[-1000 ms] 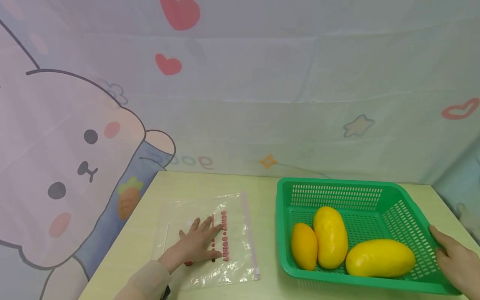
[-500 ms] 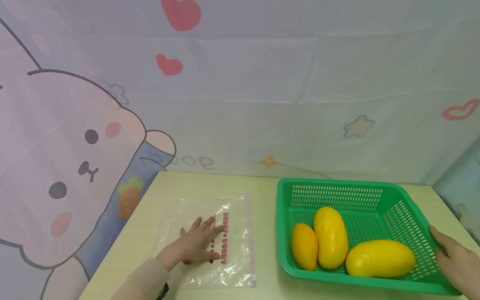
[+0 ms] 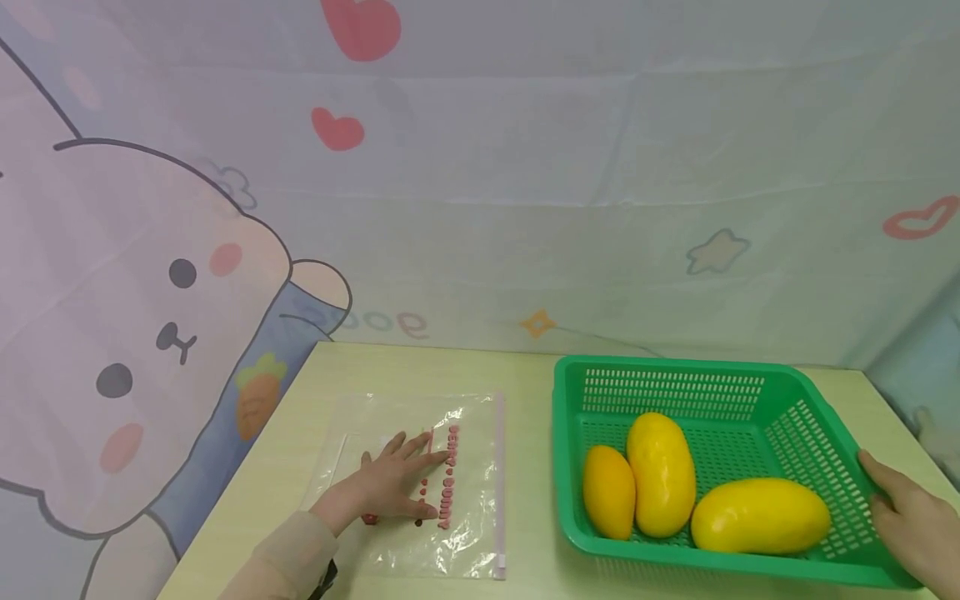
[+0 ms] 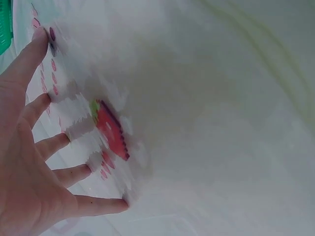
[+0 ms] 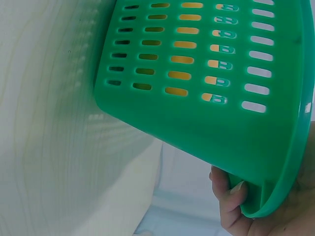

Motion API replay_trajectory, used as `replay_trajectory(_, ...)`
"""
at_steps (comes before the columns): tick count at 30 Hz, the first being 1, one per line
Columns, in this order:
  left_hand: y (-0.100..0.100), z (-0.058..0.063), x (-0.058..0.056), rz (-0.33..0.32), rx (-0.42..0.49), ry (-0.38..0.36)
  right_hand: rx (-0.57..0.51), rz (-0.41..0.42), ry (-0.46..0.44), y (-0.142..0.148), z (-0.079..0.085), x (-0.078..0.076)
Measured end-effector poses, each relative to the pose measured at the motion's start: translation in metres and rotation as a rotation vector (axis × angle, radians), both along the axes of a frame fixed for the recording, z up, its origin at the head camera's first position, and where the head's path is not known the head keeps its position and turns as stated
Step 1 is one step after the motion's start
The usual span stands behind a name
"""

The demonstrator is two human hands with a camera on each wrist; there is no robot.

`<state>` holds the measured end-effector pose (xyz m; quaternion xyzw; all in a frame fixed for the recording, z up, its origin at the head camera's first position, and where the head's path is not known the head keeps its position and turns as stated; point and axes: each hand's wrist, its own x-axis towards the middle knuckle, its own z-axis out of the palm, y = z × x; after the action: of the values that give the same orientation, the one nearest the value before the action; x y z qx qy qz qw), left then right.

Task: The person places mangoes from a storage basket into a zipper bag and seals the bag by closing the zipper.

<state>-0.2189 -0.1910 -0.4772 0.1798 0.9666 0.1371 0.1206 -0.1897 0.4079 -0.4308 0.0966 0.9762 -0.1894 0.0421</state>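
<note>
A clear zip bag (image 3: 476,467) with pink lettering and a pink zip edge lies flat on the left half of the table. My left hand (image 3: 388,483) rests on it with spread fingers, the fingertips (image 4: 86,168) touching the plastic near a printed strawberry slice (image 4: 110,129). On the right stands a green plastic basket (image 3: 675,364). My right hand (image 3: 918,529) grips its right rim; in the right wrist view curled fingers (image 5: 231,201) hook under that rim. Inside the basket lie a smaller orange-yellow mango (image 3: 609,493) and two larger yellow ones, one upright (image 3: 662,475), one lying sideways (image 3: 761,517).
The pale wooden table (image 3: 528,433) ends at a printed cloth backdrop (image 3: 480,275) with hearts and a large cartoon rabbit (image 3: 157,275). A strip of bare table runs between the bag and the basket.
The bag has turned slightly under my left hand, its zip edge shifting from slanted to nearly straight. My left hand has slid a little to the left. Basket and right hand stay put.
</note>
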Motion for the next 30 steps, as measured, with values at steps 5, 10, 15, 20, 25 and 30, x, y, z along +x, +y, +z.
replay_trajectory(5,0.001,0.003,0.001,0.002,0.002,-0.006,0.005,-0.021,0.006,-0.002,0.000,-0.001)
replay_trajectory(10,0.004,0.005,-0.001,0.036,0.013,-0.019,0.002,-0.026,-0.002,-0.002,0.000,-0.002)
replay_trajectory(15,0.009,0.003,-0.003,0.076,0.029,-0.003,-0.001,-0.024,-0.014,-0.003,0.003,-0.002)
replay_trajectory(20,0.014,0.002,-0.001,0.093,0.052,0.041,0.002,-0.020,-0.017,-0.003,0.003,-0.001)
replay_trajectory(25,0.021,0.003,0.005,0.120,0.075,0.093,0.006,-0.016,-0.024,0.000,0.001,-0.003)
replay_trajectory(30,0.036,0.003,0.008,0.218,0.099,0.133,-0.001,-0.016,-0.042,0.002,-0.001,-0.004)
